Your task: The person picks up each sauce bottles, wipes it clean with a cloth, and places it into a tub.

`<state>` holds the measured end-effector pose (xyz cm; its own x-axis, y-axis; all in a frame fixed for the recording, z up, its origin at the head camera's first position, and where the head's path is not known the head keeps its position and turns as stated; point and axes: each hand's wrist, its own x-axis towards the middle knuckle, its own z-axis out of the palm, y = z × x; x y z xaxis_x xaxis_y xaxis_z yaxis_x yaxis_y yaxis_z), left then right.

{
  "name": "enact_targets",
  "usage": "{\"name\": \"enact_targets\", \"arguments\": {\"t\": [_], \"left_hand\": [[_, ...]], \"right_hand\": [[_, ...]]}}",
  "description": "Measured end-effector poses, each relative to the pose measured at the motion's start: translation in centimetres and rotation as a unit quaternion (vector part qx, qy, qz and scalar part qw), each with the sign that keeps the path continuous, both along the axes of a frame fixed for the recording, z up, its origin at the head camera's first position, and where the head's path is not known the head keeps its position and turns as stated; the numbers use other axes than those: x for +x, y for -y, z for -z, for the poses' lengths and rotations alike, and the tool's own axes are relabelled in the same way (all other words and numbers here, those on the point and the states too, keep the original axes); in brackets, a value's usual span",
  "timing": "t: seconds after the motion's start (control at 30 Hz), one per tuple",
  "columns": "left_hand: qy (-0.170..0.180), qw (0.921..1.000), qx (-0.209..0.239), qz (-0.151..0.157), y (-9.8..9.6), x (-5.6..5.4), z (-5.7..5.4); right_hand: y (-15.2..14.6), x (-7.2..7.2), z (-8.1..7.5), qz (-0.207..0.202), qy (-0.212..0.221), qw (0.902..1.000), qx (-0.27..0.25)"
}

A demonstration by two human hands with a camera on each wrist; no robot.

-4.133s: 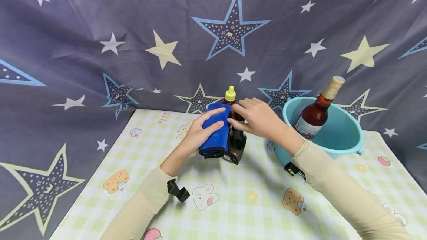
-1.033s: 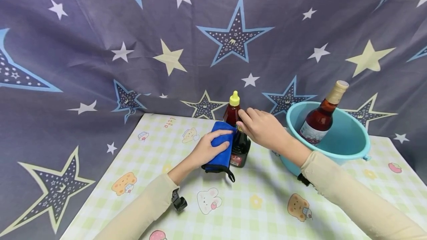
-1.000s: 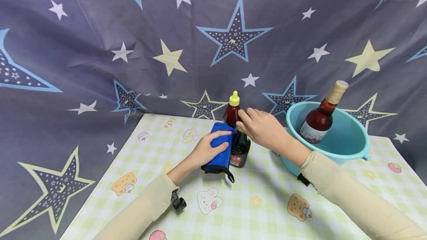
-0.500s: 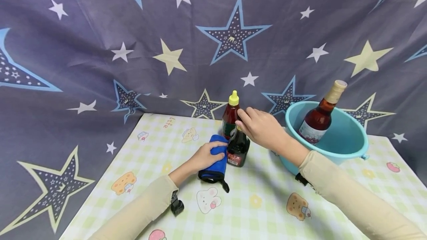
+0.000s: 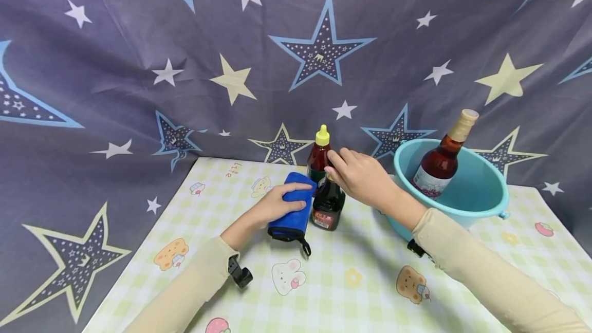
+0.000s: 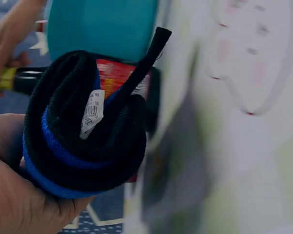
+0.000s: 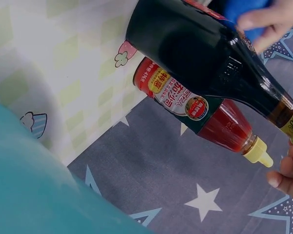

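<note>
My left hand [image 5: 276, 204] holds a rolled blue cloth [image 5: 296, 215] with black edging and a black loop. The left wrist view shows the end of the cloth roll [image 6: 88, 141] and a small white tag inside it. My right hand [image 5: 358, 176] grips the neck of a dark sauce bottle [image 5: 329, 202], which has a red label near its base. The cloth is just left of this bottle; whether they touch, I cannot tell. Behind stands a red sauce bottle [image 5: 318, 161] with a yellow nozzle cap, its label [image 7: 178, 92] plain in the right wrist view.
A turquoise bucket [image 5: 481, 181] stands right of the bottles, close to my right forearm. Leaning inside it is a glass bottle [image 5: 437, 168] of reddish-brown liquid with a gold-wrapped neck. A checked tablecloth [image 5: 319, 292] covers the table, and a starry curtain [image 5: 185, 91] hangs behind.
The cloth moved from high against the dark bottle down along its side, then slightly up and left. My right hand has kept its grip on the neck. The head view has shifted slightly.
</note>
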<state>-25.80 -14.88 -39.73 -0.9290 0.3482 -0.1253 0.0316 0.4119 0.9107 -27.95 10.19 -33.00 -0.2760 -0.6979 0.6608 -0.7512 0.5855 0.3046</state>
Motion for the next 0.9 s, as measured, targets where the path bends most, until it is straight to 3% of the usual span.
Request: {"name": "enact_targets", "arguments": {"t": [0.23, 0.4, 0.6, 0.9], "left_hand": [[-0.001, 0.9951, 0.084, -0.051, 0.3, 0.2, -3.7], [-0.009, 0.9877, 0.141, -0.067, -0.5, 0.4, -5.6], [-0.013, 0.9823, 0.178, -0.057, -2.2, 0.8, -6.1], [-0.046, 0.9755, 0.205, -0.066, -4.1, 1.0, -5.3]], "right_hand": [[0.1, -0.1, 0.1, 0.001, 0.005, 1.0, -0.004], [0.1, 0.0, 0.2, 0.0, 0.006, 0.9999, -0.009], [0.1, 0.0, 0.3, -0.002, -0.001, 0.9999, -0.011], [0.2, 0.3, 0.2, 0.011, 0.009, 0.9999, -0.004]]}}
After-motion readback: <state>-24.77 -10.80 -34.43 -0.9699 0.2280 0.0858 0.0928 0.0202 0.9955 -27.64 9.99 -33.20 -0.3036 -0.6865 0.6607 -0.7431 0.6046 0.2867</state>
